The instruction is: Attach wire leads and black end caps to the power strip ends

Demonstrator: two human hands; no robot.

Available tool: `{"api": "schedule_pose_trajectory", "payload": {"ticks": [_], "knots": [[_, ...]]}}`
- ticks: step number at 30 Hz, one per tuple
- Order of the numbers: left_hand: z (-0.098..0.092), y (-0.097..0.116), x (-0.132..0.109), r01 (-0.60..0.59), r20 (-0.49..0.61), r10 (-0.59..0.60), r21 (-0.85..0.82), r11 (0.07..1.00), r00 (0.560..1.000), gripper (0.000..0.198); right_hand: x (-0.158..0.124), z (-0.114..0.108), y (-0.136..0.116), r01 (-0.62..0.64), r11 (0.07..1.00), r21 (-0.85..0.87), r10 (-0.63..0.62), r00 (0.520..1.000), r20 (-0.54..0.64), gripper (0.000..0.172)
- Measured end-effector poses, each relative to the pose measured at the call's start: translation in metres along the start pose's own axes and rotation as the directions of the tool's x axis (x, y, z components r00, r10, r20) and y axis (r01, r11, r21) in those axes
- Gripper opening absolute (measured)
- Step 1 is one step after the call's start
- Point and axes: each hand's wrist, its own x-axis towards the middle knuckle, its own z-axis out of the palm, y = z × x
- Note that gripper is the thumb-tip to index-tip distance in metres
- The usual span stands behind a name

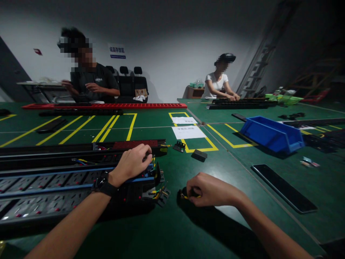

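Note:
Long black power strips [54,183] with rows of sockets and red dots lie side by side at the left, one edged in blue. My left hand [134,160], a dark watch on its wrist, rests over the right end of the strips with its fingers curled down on the blue-edged one. Loose end pieces [161,196] with yellow-green wires stick out below it. My right hand [207,189] is closed in a pinch just above the table, on a small dark piece [183,193] with a yellow wire. Its fingers partly hide that piece.
Two small black parts [199,155] lie ahead, near paper labels [188,132]. A black phone-like slab [284,187] and a blue bin [272,135] are at right. Across the green table [172,233], two people work beside a red rail [156,105] and black strips [239,103].

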Motion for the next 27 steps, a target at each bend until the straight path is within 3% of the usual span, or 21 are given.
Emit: {"api": "schedule_pose_trajectory", "payload": {"ticks": [7,9,12,15,19,24,27], "knots": [[-0.002,0.003,0.001,-0.002,-0.04,0.0,-0.046,0.999,0.999,0.019,0.0,-0.004,0.004,0.091,0.93,0.357,-0.053,0.992,-0.116,0.007],[-0.007,0.007,0.001,-0.02,-0.077,0.014,-0.088,0.996,0.997,0.018,0.001,-0.002,0.005,0.1,0.853,0.513,-0.047,0.992,-0.115,0.015],[-0.021,0.021,0.0,-0.092,-0.119,0.07,-0.194,0.977,0.99,0.015,0.004,0.006,0.005,0.017,0.683,0.73,0.003,1.0,-0.027,0.03],[-0.038,0.042,-0.006,-0.196,-0.05,0.19,-0.316,0.929,0.981,0.014,0.009,0.017,0.003,0.004,0.564,0.826,0.044,0.998,-0.035,0.038],[-0.052,0.07,-0.018,-0.287,0.142,0.359,-0.369,0.884,0.922,0.015,0.017,0.031,0.002,0.043,0.465,0.884,0.056,0.995,-0.078,0.047],[-0.054,0.083,-0.025,-0.319,0.271,0.432,-0.373,0.871,0.86,0.013,0.022,0.037,0.002,0.067,0.373,0.925,0.019,0.997,-0.08,0.057],[-0.053,0.084,-0.025,-0.313,0.274,0.439,-0.4,0.861,0.856,0.012,0.021,0.034,0.0,0.091,0.377,0.922,0.012,0.995,-0.103,0.058]]}}
